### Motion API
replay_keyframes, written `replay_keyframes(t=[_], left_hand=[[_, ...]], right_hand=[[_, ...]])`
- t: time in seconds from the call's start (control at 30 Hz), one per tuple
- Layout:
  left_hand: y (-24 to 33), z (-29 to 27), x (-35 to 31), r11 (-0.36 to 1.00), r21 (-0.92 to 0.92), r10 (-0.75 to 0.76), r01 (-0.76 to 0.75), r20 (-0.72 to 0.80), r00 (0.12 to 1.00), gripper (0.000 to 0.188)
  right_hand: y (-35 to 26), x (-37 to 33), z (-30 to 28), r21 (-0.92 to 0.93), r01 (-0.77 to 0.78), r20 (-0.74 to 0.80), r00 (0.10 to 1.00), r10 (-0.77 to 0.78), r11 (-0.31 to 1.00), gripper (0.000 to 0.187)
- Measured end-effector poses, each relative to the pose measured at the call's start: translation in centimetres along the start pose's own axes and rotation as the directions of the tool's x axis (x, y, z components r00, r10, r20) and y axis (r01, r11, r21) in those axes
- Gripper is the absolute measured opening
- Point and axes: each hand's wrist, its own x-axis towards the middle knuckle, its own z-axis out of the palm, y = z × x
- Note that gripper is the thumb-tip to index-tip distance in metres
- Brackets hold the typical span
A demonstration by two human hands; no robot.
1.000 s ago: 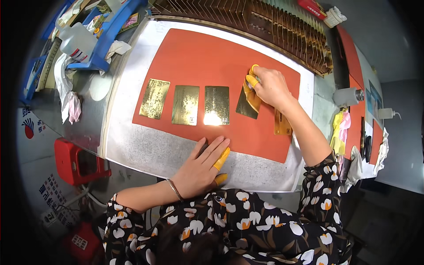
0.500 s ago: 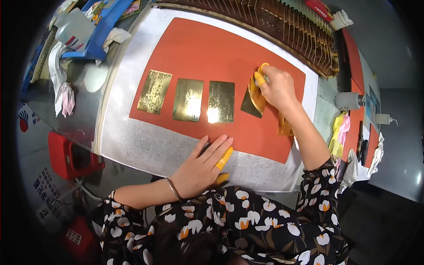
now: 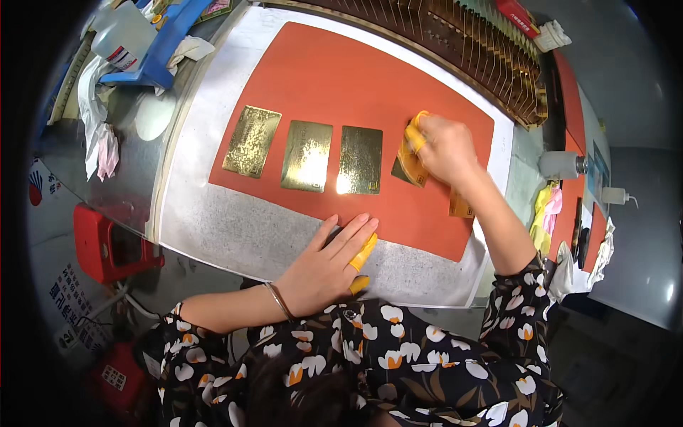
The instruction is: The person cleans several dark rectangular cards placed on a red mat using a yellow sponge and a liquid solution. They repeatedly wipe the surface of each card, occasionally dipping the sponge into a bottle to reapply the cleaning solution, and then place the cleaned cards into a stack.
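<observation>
My right hand, with yellow finger cots on some fingers, is closed at the top edge of a gold metal card on the orange mat. The card's left part looks dark; whether this is a reflection or a second card, I cannot tell. My left hand lies open and flat on the mat's near edge, also wearing yellow finger cots. Between the hands and the left side, three gold cards lie in a row: a left card, a middle card and a right card. Another card is partly covered by my right forearm.
A slotted rack holding many thin plates runs along the far edge. At left stand a blue tray, a clear bottle and a red stool. Bottles, including a squat one, and cloths sit at right.
My right hand has shifted slightly down, and more of the gold card's lower corner, with a small square mark, now shows. The view moved slightly; my left hand stays in place.
</observation>
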Motion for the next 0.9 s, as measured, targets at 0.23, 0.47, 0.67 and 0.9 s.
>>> replay_keyframes(t=[0.23, 0.47, 0.67, 0.9], left_hand=[[-0.3, 0.5, -0.2, 1.0, 0.006, 0.028, -0.028, -0.032, 0.999, 0.047], [0.0, 0.1, -0.3, 1.0, 0.007, 0.006, -0.007, 0.041, 0.999, 0.051], [0.4, 0.1, 0.1, 1.0, 0.029, -0.005, 0.004, 0.03, 1.0, 0.054], [0.1, -0.4, 0.0, 0.984, -0.165, -0.088, 0.068, -0.114, 0.99, 0.061]], right_hand=[[-6.5, -8.6, -1.7, 0.161, 0.269, 0.069, 0.957, -0.283, 0.95, 0.013], [-1.7, -6.4, -1.3, 0.061, 0.128, -0.029, 0.991, -0.127, 0.99, 0.011], [1.1, -1.6, -0.1, -0.078, -0.063, -0.093, 0.994, 0.056, 0.995, 0.012], [-6.3, -11.5, -1.0, 0.256, 0.023, 0.022, 0.999, -0.029, 0.966, 0.006]])
